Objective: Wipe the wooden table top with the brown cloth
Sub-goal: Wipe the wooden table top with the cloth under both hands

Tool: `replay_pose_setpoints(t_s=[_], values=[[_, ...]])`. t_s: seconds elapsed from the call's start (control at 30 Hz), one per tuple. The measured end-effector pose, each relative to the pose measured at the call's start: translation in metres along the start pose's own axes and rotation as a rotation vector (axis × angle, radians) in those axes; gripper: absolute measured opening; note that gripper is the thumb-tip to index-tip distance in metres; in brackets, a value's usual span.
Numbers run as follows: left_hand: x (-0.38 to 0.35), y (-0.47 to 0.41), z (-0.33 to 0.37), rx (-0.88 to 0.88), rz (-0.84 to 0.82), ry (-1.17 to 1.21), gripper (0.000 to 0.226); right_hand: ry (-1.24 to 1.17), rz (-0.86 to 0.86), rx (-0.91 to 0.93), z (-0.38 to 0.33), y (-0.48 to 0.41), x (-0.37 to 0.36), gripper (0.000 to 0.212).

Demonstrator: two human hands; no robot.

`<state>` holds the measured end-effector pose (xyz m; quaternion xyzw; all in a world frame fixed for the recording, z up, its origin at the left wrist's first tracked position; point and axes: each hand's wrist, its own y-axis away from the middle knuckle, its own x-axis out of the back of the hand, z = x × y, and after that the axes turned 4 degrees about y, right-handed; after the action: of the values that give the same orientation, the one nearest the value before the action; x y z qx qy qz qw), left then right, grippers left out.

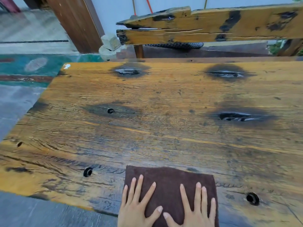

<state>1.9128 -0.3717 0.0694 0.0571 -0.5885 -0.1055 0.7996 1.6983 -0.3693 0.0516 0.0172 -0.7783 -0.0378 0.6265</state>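
A folded brown cloth (168, 179) lies flat on the wooden table top (164, 115) at its near edge. My left hand (136, 205) rests palm down on the cloth's left half, fingers spread. My right hand (195, 208) presses flat on the cloth's right half, fingers spread too. Neither hand grips the cloth; both lie on top of it. The table top is a rough orange-brown plank with dark knots and several round holes.
A wooden bench back (205, 28) stands beyond the far edge of the table, its seat (196, 52) below. Stone blocks (109, 46) sit by a brown post (77, 22) at the back left. Grey floor (18, 105) and a green painted strip lie left.
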Motion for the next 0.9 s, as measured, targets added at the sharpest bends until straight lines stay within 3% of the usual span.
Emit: replay_pose_setpoints(t_s=[0.33, 0.47, 0.67, 0.9], values=[[0.008, -0.056, -0.019, -0.008, 0.032, -0.048, 0.088, 0.167, 0.066, -0.005, 0.003, -0.060, -0.022, 0.119], [0.016, -0.089, -0.028, -0.014, 0.048, -0.057, 0.082, 0.155, 0.088, 0.057, -0.005, -0.089, -0.023, 0.110], [0.037, -0.162, -0.046, -0.069, 0.034, -0.049, 0.082, -0.044, 0.108, -0.018, -0.028, -0.161, -0.014, 0.111], [0.059, -0.269, -0.064, -0.121, 0.047, -0.098, 0.078, 0.019, 0.105, -0.006, -0.037, -0.255, -0.009, 0.110]])
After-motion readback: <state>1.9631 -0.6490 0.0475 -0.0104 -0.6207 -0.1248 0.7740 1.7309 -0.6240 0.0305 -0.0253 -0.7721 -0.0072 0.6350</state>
